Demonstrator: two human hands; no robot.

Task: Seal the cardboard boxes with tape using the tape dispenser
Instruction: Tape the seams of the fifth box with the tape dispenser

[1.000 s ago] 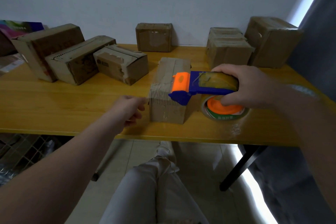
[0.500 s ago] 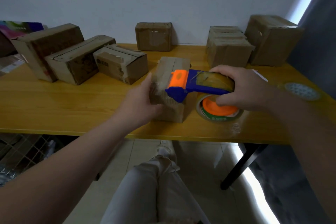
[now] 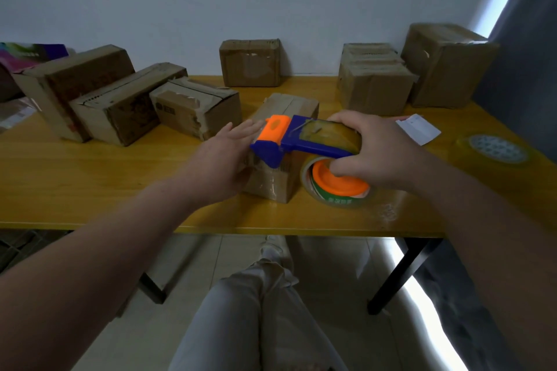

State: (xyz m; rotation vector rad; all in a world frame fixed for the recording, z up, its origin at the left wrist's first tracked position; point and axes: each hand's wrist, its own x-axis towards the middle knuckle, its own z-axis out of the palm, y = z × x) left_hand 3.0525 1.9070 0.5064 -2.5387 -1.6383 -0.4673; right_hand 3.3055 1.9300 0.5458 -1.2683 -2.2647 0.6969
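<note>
**Bracing the small box for a strip of tape**

Find the small cardboard box [image 3: 289,105] near the front edge of the yellow table [image 3: 90,177], under both hands.

Note the left hand [image 3: 229,156] laid against the box's left side, fingers straight and slightly spread, bracing rather than gripping. Note the right hand [image 3: 373,153] wrapped around the blue-and-orange tape dispenser [image 3: 301,141], fingers curled into the orange hub of the tape roll [image 3: 340,186]. The dispenser's orange front end hangs over the near part of the box top.

Judging by the pose, about to start or finish a strip there. Cannot tell whether tape already touches the cardboard, hidden as it is beneath the dispenser.

- Press the left palm in firmly to stop a light box from sliding.
- Bring the dispenser's front down to full contact, then pull in one steady line along the centre seam, roller flat.
- Carry the strip over the edge before tipping to cut.
- Mind the left fingertips, just beside the cutting end.
</note>
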